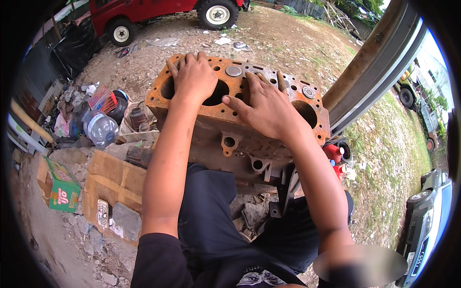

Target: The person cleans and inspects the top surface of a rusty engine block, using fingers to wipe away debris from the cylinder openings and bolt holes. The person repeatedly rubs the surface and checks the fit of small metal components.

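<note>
A rusty engine block [211,122] stands in front of me with its orange-brown top face up and large round bores in it. My left hand [196,79] lies palm down on the left part of that face, beside a dark bore, its fingertips at the far edge. Spread over the middle is my right hand [269,103], thumb stretched out to the left and fingers pointing toward the far edge. Neither hand shows anything held in it. Two round metal discs, a left one [234,71] and a right one [308,92], sit on the top face.
A cardboard sheet [115,185] bearing a grey flat piece [126,221] lies at the left, near a green box [62,187]. Behind are a clear plastic jug [101,128] and a red basket [102,99]. Red bottles [333,152] and a post [367,62] stand right.
</note>
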Action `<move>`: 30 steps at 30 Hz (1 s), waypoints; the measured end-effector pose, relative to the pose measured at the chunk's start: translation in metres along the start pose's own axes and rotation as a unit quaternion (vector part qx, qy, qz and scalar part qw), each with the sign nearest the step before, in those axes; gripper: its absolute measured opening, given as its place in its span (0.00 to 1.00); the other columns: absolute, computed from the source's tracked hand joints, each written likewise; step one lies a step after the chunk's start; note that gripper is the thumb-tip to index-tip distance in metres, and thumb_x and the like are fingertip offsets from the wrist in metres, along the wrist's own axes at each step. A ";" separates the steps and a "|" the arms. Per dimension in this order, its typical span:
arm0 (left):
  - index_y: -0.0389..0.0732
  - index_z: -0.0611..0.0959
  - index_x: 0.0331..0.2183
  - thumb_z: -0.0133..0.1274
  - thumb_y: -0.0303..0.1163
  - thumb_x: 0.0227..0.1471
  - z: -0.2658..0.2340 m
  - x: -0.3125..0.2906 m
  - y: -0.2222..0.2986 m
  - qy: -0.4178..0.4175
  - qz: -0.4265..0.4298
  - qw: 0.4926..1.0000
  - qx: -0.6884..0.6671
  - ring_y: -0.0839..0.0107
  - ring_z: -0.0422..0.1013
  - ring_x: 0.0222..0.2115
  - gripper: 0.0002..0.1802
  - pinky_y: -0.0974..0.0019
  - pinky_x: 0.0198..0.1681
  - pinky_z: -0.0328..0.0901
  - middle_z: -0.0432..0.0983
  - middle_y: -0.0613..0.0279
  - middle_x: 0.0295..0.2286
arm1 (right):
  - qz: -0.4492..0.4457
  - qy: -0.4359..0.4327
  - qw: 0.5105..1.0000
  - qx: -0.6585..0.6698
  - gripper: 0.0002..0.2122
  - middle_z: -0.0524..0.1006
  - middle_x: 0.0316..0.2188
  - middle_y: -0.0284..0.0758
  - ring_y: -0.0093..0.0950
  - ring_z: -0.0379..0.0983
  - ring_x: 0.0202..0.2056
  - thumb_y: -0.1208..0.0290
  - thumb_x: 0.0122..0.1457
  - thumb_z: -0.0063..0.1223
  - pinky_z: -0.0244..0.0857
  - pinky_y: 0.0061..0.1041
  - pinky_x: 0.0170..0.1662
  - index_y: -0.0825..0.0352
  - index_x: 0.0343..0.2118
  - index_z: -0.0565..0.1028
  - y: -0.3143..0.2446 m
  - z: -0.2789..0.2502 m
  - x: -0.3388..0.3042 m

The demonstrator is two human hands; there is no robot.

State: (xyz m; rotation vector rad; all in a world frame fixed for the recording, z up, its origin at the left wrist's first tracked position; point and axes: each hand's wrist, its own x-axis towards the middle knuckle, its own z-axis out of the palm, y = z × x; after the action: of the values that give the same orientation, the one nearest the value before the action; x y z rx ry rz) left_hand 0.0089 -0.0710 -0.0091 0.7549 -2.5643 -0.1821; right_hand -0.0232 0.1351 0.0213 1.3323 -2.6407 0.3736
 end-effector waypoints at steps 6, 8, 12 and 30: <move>0.33 0.76 0.60 0.45 0.32 0.66 0.000 -0.001 0.000 -0.007 0.001 1.000 0.003 0.44 0.63 0.68 0.25 0.21 0.74 0.35 0.72 0.39 0.59 | -0.044 0.003 0.999 -0.008 0.51 0.71 0.68 0.56 0.46 0.60 0.74 0.31 0.69 0.42 0.31 0.45 0.81 0.82 0.73 0.57 0.014 0.006 -0.008; 0.33 0.76 0.61 0.45 0.32 0.66 -0.001 0.000 0.001 -0.010 0.014 1.000 -0.021 0.43 0.63 0.68 0.25 0.21 0.74 0.35 0.72 0.38 0.59 | -0.040 0.024 0.999 -0.022 0.50 0.68 0.70 0.56 0.44 0.58 0.75 0.31 0.68 0.43 0.32 0.46 0.81 0.81 0.73 0.57 0.017 0.013 -0.007; 0.33 0.76 0.61 0.45 0.32 0.66 -0.001 -0.003 -0.005 -0.004 0.015 1.000 -0.010 0.43 0.63 0.67 0.25 0.19 0.73 0.35 0.72 0.38 0.58 | -0.040 -0.033 0.996 -0.070 0.51 0.64 0.73 0.56 0.43 0.52 0.78 0.30 0.68 0.41 0.29 0.46 0.81 0.79 0.74 0.58 0.007 -0.003 -0.012; 0.40 0.76 0.65 0.48 0.33 0.66 0.000 -0.004 -0.004 -0.006 0.023 0.998 -0.051 0.44 0.63 0.68 0.28 0.19 0.73 0.36 0.72 0.39 0.60 | 0.000 -0.006 0.999 -0.034 0.56 0.58 0.76 0.56 0.45 0.47 0.79 0.24 0.66 0.37 0.35 0.41 0.82 0.81 0.74 0.55 -0.005 0.017 0.005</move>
State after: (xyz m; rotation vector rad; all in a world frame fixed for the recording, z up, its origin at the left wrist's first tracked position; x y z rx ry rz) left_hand 0.0136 -0.0724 -0.0112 0.6581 -2.5596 -0.3001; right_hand -0.0224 0.1230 0.0067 1.3174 -2.6382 0.2746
